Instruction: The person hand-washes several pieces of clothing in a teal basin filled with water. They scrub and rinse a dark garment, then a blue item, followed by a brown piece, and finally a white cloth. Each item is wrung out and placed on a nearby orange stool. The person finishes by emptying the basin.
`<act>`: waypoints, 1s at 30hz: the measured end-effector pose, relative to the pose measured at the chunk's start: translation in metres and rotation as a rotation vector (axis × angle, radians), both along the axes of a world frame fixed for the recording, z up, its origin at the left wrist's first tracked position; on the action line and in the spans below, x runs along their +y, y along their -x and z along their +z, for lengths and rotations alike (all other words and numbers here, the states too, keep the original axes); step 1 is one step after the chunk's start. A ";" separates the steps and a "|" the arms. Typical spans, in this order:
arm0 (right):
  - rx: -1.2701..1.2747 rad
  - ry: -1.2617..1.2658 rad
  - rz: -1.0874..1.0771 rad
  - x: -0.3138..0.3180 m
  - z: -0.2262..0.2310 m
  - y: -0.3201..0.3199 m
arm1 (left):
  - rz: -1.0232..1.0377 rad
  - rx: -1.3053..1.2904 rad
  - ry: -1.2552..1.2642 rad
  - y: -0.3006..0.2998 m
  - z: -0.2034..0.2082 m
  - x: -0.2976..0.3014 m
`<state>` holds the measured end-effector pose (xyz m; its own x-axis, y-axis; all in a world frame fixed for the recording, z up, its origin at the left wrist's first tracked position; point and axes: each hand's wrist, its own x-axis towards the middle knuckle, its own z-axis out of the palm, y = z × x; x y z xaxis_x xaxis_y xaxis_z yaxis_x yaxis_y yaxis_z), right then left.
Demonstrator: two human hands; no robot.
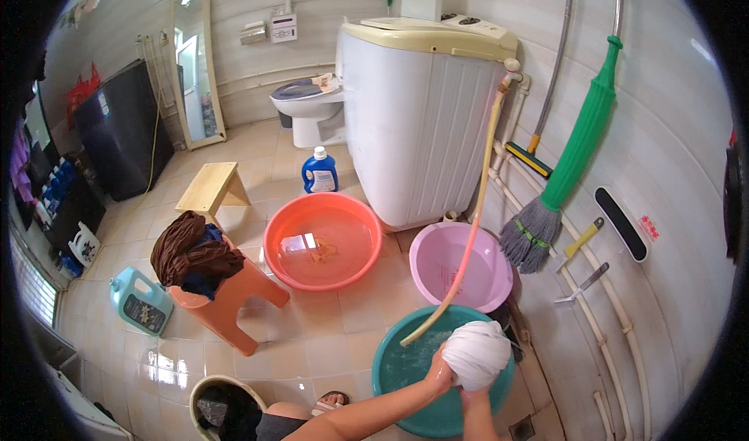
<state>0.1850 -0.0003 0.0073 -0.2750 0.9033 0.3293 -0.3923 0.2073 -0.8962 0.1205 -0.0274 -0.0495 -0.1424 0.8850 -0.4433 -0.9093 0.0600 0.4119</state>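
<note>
A bundled white cloth (474, 355) is held over the teal basin (384, 363) at the lower right. My left hand (440, 374) grips its left side with the fingers partly tucked behind the fabric. From below, my right hand (473, 396) closes on the bundle's underside, its fingers mostly hidden by the cloth. Water with some suds lies in the basin. A yellowish-pink hose (471, 257) runs down from the wall tap, its end hanging over the basin beside the cloth.
A pink basin (425, 242) and an orange basin of water (273, 261) stand beyond. Brown and dark clothes (195, 254) lie on an orange stool (226, 308). A washing machine (406, 121), a blue bottle (320, 174), a wooden stool (209, 187) and a green-handled mop (581, 136) are around.
</note>
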 end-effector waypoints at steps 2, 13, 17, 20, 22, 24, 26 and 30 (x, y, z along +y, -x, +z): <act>0.039 -0.040 0.068 0.004 0.006 0.004 | -0.019 -0.071 0.009 0.006 -0.001 0.001; 0.153 0.456 0.292 0.003 -0.038 0.035 | -0.076 0.013 0.023 0.067 0.015 0.010; 0.098 0.935 0.423 0.002 -0.052 0.036 | 0.123 0.217 0.067 0.113 0.008 0.002; -0.124 0.923 0.511 0.007 -0.059 0.046 | 0.280 0.454 0.030 0.179 0.047 -0.021; -0.271 0.841 0.496 0.010 -0.061 0.055 | 0.358 0.473 -0.050 0.238 0.066 -0.038; -0.276 0.835 0.482 0.016 -0.063 0.056 | 0.400 0.424 -0.135 0.288 0.119 -0.060; -0.321 0.812 0.399 0.020 -0.068 0.047 | 0.458 0.472 -0.144 0.331 0.168 -0.081; -0.356 0.854 0.295 0.026 -0.077 0.039 | 0.778 0.583 -0.355 0.416 0.239 -0.134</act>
